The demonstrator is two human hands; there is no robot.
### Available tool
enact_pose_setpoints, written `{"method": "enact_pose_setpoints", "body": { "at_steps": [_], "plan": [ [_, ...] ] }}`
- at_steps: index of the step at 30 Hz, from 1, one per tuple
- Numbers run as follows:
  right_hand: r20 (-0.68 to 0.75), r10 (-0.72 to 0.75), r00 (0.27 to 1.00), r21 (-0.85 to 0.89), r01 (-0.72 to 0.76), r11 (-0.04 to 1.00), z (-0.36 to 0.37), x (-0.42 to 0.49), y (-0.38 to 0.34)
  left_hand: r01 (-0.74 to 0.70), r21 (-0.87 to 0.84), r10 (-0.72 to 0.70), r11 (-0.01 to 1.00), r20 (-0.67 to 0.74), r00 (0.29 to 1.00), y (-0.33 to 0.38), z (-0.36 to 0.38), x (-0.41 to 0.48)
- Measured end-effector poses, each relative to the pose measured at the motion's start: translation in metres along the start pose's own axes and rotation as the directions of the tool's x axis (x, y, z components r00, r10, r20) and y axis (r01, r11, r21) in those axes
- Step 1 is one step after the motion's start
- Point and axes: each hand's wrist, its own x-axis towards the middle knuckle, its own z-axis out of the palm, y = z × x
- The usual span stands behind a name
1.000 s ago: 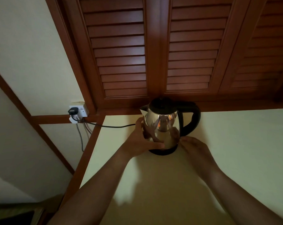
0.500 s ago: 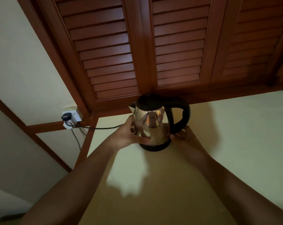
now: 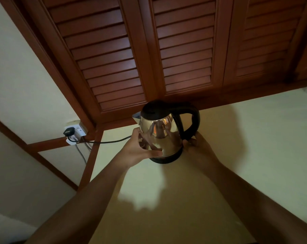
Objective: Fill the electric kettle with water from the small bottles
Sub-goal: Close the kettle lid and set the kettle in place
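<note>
A steel kettle (image 3: 160, 136) with a black lid and black handle is seen on a pale counter (image 3: 255, 138), near the counter's far left corner and just in front of brown louvred doors (image 3: 166, 50). Its spout is turned to the left and its handle to the right. It is seated on a black base (image 3: 165, 158).

The kettle's left side is gripped by the left hand (image 3: 137, 150): the thumb is laid across the lower front of the steel body, and the fingers are curled around the far side, where they are hidden. The hand is closed on the body as far as can be seen.

The right hand (image 3: 198, 148) is placed at the foot of the handle, on the kettle's right side. Its fingers are bent toward the handle and the base, but this part is in shadow, and it cannot be told whether anything is actually gripped.

A black cord (image 3: 106, 142) is run from behind the left hand to a plug (image 3: 68, 132) set in a white socket (image 3: 77, 130) on the wall at the left. A patch of light is thrown on the counter between the two forearms. No bottles are shown in this view.
</note>
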Motion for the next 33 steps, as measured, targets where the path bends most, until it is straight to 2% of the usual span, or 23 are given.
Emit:
{"method": "enact_pose_setpoints", "body": {
  "at_steps": [7,10,11,15,17,20,23,29,33],
  "plan": [
    [0.023,0.049,0.999,-0.016,-0.049,0.999,-0.002,0.006,-0.004,-0.011,-0.058,0.007,0.998,-0.06,0.998,-0.001,0.013,-0.006],
    [0.053,0.068,0.996,0.106,-0.073,0.992,-0.007,0.005,-0.007,-0.086,-0.102,0.08,0.991,-0.06,0.995,-0.002,0.018,-0.015],
    [0.025,0.051,0.998,0.133,-0.054,0.99,-0.01,0.004,-0.012,-0.111,-0.099,0.104,0.989,-0.072,0.992,-0.002,0.018,-0.019],
    [-0.235,-0.048,0.971,0.093,0.072,0.993,-0.027,-0.002,-0.049,-0.178,-0.169,0.156,0.969,-0.135,0.979,-0.001,0.025,-0.029],
    [-0.252,-0.139,0.958,0.055,0.157,0.986,-0.031,-0.003,-0.071,-0.214,-0.193,0.179,0.958,-0.187,0.966,-0.007,0.031,-0.032],
    [-0.196,-0.248,0.949,0.016,0.257,0.966,-0.028,-0.004,-0.098,-0.252,-0.154,0.207,0.955,-0.26,0.943,-0.016,0.042,-0.033],
    [-0.184,-0.282,0.941,-0.013,0.285,0.958,-0.019,-0.002,-0.112,-0.25,-0.106,0.209,0.962,-0.298,0.931,-0.021,0.05,-0.033],
    [-0.173,-0.232,0.957,-0.017,0.233,0.972,0.001,0.008,-0.116,-0.148,-0.013,0.138,0.989,-0.291,0.947,-0.027,0.051,-0.03],
    [-0.187,-0.204,0.961,-0.005,0.207,0.978,0.006,0.014,-0.116,-0.102,0.018,0.102,0.995,-0.349,0.931,-0.027,0.052,-0.032]
  ]
}}
